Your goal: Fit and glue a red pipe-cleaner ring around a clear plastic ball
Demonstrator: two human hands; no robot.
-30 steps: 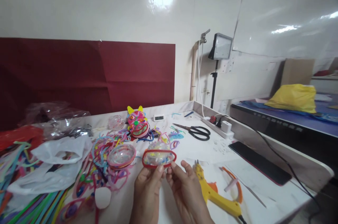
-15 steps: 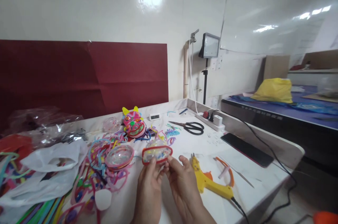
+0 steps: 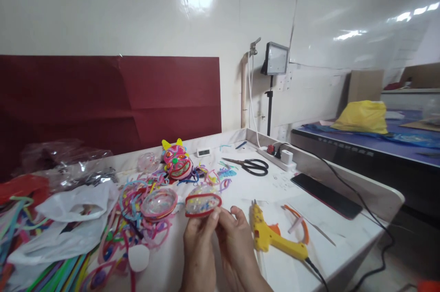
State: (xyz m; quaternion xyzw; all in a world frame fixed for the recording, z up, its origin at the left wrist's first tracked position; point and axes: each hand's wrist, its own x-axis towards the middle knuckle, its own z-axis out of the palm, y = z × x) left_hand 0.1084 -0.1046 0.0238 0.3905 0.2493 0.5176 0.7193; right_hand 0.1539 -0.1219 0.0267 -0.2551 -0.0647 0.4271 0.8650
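Low in the middle, my left hand point(image 3: 201, 246) grips a clear plastic shell point(image 3: 202, 204) edged with a fuzzy red pipe cleaner, its thumb on the near right part of the rim. My right hand point(image 3: 237, 241) is closed, thumb and fingers pinched at the shell's right end, against my left fingertips. Left of the shell, another clear dome point(image 3: 159, 203) with a pink rim lies on a tangle of coloured pipe cleaners point(image 3: 129, 200). Behind them stands a pink animal-face craft point(image 3: 177, 161) with yellow ears. Right of my hands lies a yellow glue gun point(image 3: 275, 237).
Black-handled scissors point(image 3: 254, 167), a phone point(image 3: 326, 195) and a white power strip point(image 3: 279, 159) are at the right. A black cord crosses the table's right edge. White plastic bags point(image 3: 74, 205) and bundled pipe cleaners point(image 3: 58, 276) lie left. A lamp point(image 3: 277, 59) stands behind.
Both hands have drawn closer together around the shell, and my left thumb has slid right along its rim. The view has shifted slightly; the table things look unmoved.
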